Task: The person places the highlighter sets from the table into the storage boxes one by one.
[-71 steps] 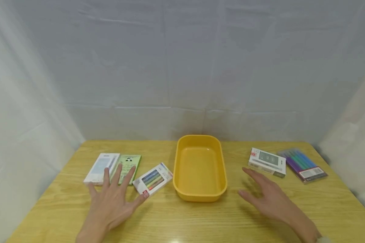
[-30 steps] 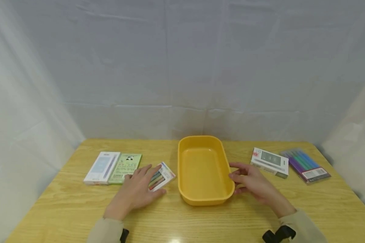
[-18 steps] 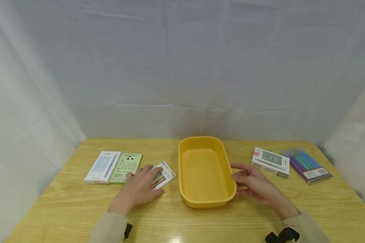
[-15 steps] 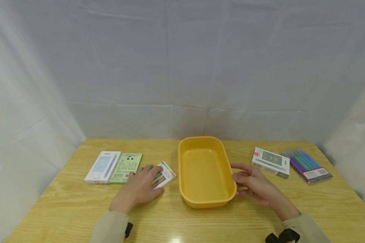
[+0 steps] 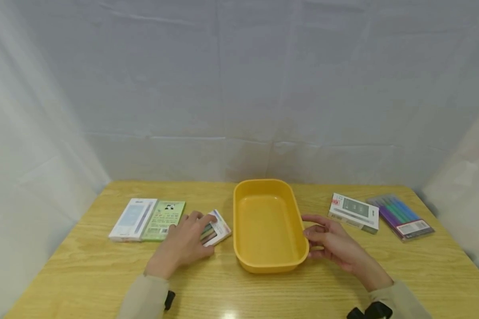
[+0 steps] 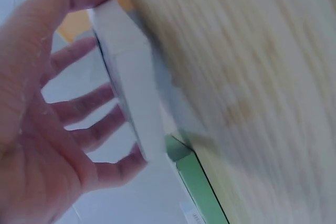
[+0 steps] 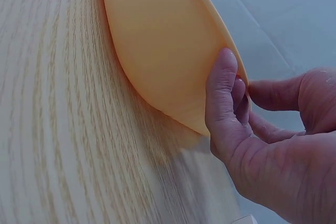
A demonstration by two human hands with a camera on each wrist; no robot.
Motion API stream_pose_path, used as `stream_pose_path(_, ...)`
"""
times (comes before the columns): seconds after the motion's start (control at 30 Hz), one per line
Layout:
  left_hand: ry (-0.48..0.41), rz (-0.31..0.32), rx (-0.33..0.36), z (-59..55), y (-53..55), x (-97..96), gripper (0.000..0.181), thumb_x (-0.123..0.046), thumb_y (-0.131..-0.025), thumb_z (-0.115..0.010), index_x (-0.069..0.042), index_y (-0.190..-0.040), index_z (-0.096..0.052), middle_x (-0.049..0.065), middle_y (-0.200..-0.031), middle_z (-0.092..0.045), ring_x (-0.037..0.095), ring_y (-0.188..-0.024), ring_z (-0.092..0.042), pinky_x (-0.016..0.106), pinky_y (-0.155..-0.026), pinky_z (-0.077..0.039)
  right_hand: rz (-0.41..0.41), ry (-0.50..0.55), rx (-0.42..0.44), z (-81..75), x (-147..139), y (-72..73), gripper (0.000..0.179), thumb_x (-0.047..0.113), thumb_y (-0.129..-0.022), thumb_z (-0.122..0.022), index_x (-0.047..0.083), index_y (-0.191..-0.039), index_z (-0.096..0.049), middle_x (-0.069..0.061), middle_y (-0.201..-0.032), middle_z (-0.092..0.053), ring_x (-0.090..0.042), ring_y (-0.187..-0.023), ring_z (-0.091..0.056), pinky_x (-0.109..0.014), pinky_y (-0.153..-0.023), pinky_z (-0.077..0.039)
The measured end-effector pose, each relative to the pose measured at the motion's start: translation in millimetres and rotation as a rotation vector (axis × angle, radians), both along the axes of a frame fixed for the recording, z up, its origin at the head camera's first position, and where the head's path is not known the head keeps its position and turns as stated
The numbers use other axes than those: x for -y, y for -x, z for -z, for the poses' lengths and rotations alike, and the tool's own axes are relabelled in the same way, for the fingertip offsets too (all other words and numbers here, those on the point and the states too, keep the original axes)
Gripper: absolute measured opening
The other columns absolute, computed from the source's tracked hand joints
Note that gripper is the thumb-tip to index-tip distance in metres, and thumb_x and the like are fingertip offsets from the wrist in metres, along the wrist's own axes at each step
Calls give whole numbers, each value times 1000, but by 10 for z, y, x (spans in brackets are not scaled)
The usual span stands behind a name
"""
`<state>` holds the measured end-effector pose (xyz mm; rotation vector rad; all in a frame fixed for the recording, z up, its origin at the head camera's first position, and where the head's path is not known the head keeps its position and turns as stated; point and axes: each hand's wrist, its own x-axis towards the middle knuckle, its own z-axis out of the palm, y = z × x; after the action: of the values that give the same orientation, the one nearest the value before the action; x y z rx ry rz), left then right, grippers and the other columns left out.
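My left hand (image 5: pixel 185 241) grips a white windowed box of coloured sticks (image 5: pixel 219 228), thumb at the near edge and fingers over the far side. In the left wrist view the white box (image 6: pixel 137 82) has one side raised, with a shadow beneath. The palm hides part of it. To its right stands a yellow plastic tray (image 5: pixel 270 266) with nothing inside. My right hand (image 5: pixel 333 241) pinches the tray's right rim. In the right wrist view the thumb is at the rim and other fingers lie against the outer wall of the tray (image 7: pixel 163 51).
Left of my left hand lie a green panda-print box (image 5: pixel 165 219) and a white box with a pale blue panel (image 5: pixel 133 219), side by side. Beyond my right hand are a white and grey box (image 5: pixel 354 212) and a clear pack of coloured pens (image 5: pixel 401 217). A pale curtain (image 5: pixel 247 88) hangs behind the table.
Both hands have come inward: the left onto the box of coloured sticks, the right onto the tray's rim. The tray has shifted slightly right. Lately the left fingers have tightened around the box.
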<state>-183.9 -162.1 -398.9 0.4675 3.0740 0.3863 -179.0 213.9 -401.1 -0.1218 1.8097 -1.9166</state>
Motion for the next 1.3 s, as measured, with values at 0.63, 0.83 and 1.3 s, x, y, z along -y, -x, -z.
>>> stream_pose_path(0.63, -73, 102, -246, -250, -45, 65, 58, -29, -78, -75, -27, -134, -60, 12, -143, -55, 41, -120, -54, 67, -80, -50, 6, 27, -6, 14, 13, -10, 69, 16, -104, -57, -1, -160, -20, -1, -106, -68, -16, -94, -72, -32, -75, -63)
stream_pose_path(0.83, -65, 117, -285, -327, -67, 17, 57, -29, -78, -75, -29, -134, -60, 11, -144, -55, 41, -120, -55, 62, -79, -50, 9, 26, 1, 14, 13, -8, 68, 16, -104, -58, 0, -160, -21, -2, -107, -68, -17, -95, -72, -33, -76, -63)
stream_pose_path(1.3, -83, 197, -280, -493, -129, -239, 62, -32, -77, -77, -31, -136, -59, 10, -146, -54, 40, -121, -54, 61, -85, -48, 17, 35, 11, 8, 21, -12, 68, 16, -104, -58, 0, -159, -21, -3, -108, -68, -17, -95, -72, -32, -75, -63)
